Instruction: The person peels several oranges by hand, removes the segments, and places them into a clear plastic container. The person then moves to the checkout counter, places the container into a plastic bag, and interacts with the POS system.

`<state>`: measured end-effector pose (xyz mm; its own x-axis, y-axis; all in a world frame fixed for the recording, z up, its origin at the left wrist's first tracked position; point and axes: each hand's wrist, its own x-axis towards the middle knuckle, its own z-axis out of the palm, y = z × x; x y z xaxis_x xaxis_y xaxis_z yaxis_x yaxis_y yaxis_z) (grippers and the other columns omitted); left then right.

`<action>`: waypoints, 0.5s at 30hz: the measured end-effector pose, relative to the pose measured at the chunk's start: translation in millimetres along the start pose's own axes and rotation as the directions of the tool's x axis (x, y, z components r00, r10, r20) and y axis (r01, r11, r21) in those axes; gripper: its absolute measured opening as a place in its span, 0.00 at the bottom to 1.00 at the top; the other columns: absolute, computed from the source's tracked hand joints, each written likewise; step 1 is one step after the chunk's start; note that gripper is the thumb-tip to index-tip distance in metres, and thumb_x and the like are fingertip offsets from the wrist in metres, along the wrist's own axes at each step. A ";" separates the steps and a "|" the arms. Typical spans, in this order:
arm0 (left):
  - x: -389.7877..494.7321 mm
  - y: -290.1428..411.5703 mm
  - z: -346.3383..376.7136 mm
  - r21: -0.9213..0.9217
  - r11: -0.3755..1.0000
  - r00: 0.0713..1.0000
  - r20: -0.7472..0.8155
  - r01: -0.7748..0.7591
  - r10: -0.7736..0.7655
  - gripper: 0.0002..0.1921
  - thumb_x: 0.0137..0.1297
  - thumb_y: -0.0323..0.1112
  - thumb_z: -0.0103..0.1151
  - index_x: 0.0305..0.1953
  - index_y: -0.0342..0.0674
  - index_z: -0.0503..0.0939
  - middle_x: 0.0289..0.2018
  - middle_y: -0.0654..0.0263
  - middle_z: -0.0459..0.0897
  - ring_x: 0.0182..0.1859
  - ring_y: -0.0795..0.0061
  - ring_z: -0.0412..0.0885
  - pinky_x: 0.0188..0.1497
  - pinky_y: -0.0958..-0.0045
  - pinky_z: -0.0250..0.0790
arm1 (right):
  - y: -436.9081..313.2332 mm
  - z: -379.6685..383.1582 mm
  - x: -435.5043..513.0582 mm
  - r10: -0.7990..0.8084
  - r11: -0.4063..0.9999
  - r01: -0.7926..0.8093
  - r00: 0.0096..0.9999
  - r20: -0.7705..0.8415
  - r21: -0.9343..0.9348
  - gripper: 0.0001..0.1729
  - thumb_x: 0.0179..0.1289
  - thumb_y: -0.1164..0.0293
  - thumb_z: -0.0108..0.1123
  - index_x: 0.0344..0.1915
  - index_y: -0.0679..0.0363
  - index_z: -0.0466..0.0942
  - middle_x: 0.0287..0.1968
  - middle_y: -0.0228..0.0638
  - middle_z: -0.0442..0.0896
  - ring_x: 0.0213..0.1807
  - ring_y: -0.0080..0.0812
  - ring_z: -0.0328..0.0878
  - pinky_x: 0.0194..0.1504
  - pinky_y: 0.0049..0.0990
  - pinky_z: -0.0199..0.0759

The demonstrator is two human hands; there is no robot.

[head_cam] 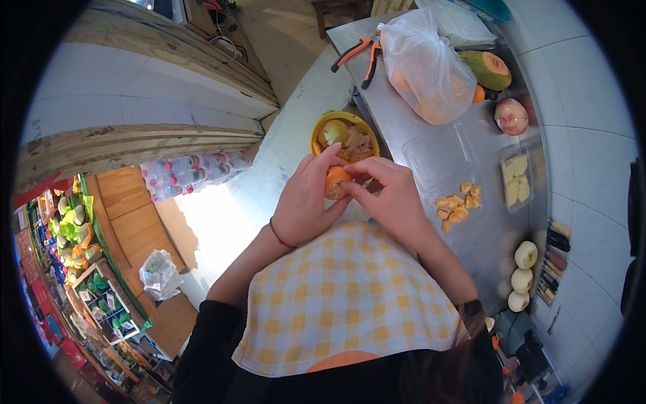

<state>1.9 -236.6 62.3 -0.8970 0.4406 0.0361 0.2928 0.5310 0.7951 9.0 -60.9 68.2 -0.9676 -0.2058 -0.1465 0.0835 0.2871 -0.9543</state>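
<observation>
My left hand [309, 191] holds a partly peeled mandarin [337, 180]. Orange skin still covers its upper side, while bare segments with white pith show below. The thumb and fingers of my right hand [386, 188] pinch the fruit's right side. Both hands are over a yellow bin [318, 121], which contains peelings [357, 144] and a round pale-green fruit or rind [334, 132]. To the right, loose mandarin segments [458, 207] lie in a clear plastic tray [439, 151] on the steel counter [484, 252].
On the counter are orange-handled pliers [371, 63], a bag of fruit [429, 76], a papaya [487, 70], a wrapped round fruit [511, 116], a box of pale fruit pieces [516, 180] and three peeled fruits [522, 280]. Knives [557, 240] line the tiled wall. Bottled water packs [192, 174] stand left.
</observation>
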 end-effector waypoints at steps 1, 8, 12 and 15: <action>-0.5 0.3 -2.0 0.016 1.000 1.000 0.024 -0.008 0.008 0.36 0.53 0.30 0.66 0.62 0.31 0.61 0.47 0.53 0.77 0.51 0.54 0.73 0.53 0.63 0.68 | 0.0 0.1 0.3 -0.003 1.000 0.003 1.000 -0.013 0.019 0.10 0.58 0.75 0.66 0.39 0.66 0.80 0.37 0.37 0.83 0.34 0.26 0.82 0.34 0.22 0.78; -6.9 2.6 -8.8 0.094 0.993 0.989 0.141 -0.064 0.051 0.39 0.52 0.33 0.66 0.64 0.30 0.59 0.49 0.52 0.75 0.52 0.52 0.72 0.54 0.62 0.68 | -7.4 -7.9 -1.3 0.091 0.992 -0.101 0.988 0.125 0.081 0.10 0.58 0.72 0.66 0.37 0.67 0.79 0.31 0.38 0.83 0.31 0.31 0.82 0.35 0.25 0.77; -7.5 2.2 -8.4 0.100 0.992 0.987 0.149 -0.075 0.059 0.41 0.50 0.34 0.67 0.65 0.30 0.58 0.47 0.53 0.76 0.51 0.54 0.73 0.53 0.63 0.69 | -10.5 -10.8 1.6 0.128 0.983 -0.149 0.975 0.182 0.109 0.11 0.59 0.71 0.66 0.38 0.67 0.79 0.30 0.38 0.83 0.30 0.30 0.82 0.35 0.25 0.76; -7.0 -0.2 -6.5 0.047 0.998 0.989 0.139 -0.052 0.045 0.42 0.50 0.34 0.67 0.65 0.30 0.58 0.44 0.56 0.77 0.49 0.56 0.73 0.50 0.64 0.70 | -8.8 -8.6 1.6 0.104 0.990 -0.120 0.977 0.188 0.074 0.11 0.59 0.71 0.65 0.38 0.66 0.79 0.29 0.40 0.82 0.29 0.33 0.82 0.33 0.27 0.75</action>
<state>5.9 -244.6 65.9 -0.8280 0.5606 -0.0127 0.3544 0.5407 0.7629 4.6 -55.7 78.6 -0.8914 -0.3469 -0.2916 0.2162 0.2401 -0.9464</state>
